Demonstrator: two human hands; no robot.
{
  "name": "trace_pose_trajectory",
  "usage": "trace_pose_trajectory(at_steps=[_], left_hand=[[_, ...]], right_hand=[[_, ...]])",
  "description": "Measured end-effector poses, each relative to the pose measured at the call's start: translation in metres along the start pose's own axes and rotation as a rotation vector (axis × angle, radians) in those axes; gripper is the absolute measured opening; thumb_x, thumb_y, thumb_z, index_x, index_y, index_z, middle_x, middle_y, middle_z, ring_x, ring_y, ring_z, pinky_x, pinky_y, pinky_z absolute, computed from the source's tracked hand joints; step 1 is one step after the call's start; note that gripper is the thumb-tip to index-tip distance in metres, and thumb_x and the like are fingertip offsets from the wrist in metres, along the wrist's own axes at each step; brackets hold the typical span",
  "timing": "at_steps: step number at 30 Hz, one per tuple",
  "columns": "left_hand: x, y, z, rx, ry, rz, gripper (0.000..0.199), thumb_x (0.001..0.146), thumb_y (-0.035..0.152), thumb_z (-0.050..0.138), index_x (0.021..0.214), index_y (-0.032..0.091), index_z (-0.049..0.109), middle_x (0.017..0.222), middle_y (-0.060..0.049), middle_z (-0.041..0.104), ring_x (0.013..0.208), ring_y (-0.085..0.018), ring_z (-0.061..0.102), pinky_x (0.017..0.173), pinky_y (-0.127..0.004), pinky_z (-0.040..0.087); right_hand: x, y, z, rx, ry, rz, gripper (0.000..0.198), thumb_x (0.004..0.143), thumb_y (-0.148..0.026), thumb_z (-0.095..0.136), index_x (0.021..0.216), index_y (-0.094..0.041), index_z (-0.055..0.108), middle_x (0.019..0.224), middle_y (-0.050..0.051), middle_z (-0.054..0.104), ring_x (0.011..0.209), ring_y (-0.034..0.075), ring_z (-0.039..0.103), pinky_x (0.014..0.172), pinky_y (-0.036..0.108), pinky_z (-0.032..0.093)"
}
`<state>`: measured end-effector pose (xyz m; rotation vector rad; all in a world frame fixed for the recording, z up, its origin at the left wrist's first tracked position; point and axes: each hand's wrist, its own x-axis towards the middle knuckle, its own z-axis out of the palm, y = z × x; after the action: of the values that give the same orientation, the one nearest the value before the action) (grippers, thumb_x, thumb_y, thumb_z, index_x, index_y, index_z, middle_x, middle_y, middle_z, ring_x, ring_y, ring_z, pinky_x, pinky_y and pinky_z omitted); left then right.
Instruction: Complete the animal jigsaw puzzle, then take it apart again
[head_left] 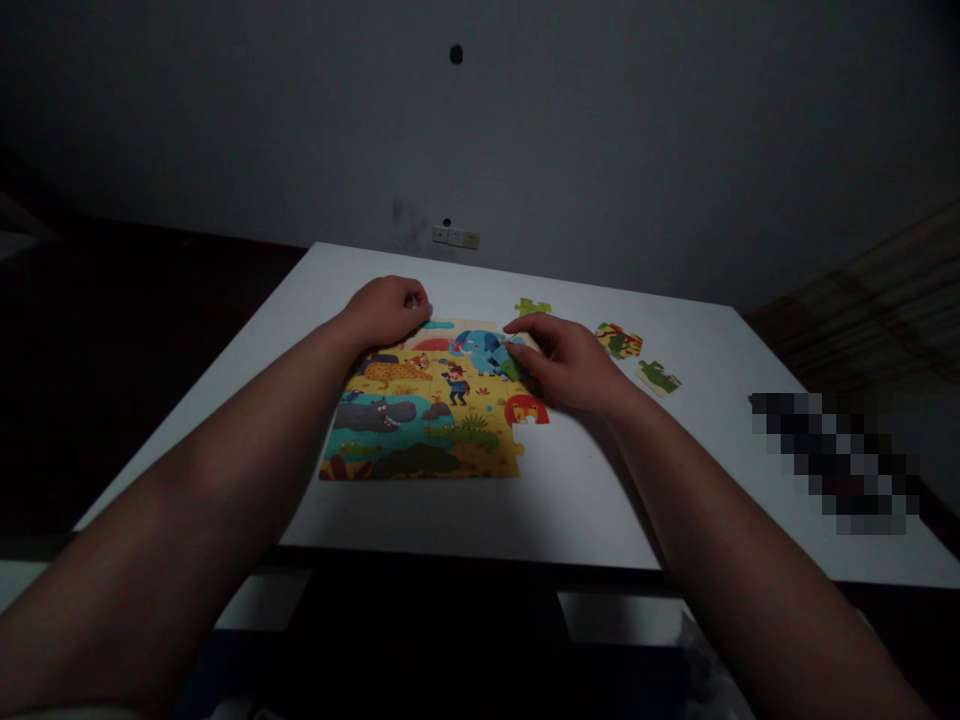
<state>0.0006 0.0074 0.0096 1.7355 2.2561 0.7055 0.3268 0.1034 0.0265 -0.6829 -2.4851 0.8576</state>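
Observation:
A partly assembled jigsaw puzzle point(420, 410) with a cartoon animal scene lies flat on the white table point(585, 500). Its right side is uneven, with a gap beside the red lion. My left hand point(390, 310) rests on the upper left corner, fingers curled in against the puzzle's top edge. At the upper right, by the blue elephant, my right hand point(566, 360) has thumb and forefinger around a puzzle piece point(517, 341), which the hand partly covers. Whether that piece is fully seated I cannot tell.
Loose puzzle pieces lie beyond and right of my right hand: a green one point(534, 306), a red-and-yellow one point(619, 340) and another green one point(660, 378). A pixelated dark object point(832, 460) is at the table's right. Wall sockets point(456, 237) sit behind the table.

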Motion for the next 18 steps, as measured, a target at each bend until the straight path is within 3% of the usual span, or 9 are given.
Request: trace_pose_trajectory(at_steps=[18], left_hand=[[-0.0001, 0.0008, -0.001, 0.007, -0.01, 0.003, 0.028, 0.093, 0.042, 0.075, 0.106, 0.022, 0.09, 0.093, -0.012, 0.082, 0.096, -0.031, 0.075, 0.095, -0.046, 0.058]], right_hand=[[-0.0002, -0.001, -0.0004, -0.001, 0.004, -0.019, 0.031, 0.11, -0.049, 0.075, 0.131, -0.029, 0.086, 0.107, 0.008, 0.083, 0.092, 0.029, 0.072, 0.087, 0.047, 0.056]])
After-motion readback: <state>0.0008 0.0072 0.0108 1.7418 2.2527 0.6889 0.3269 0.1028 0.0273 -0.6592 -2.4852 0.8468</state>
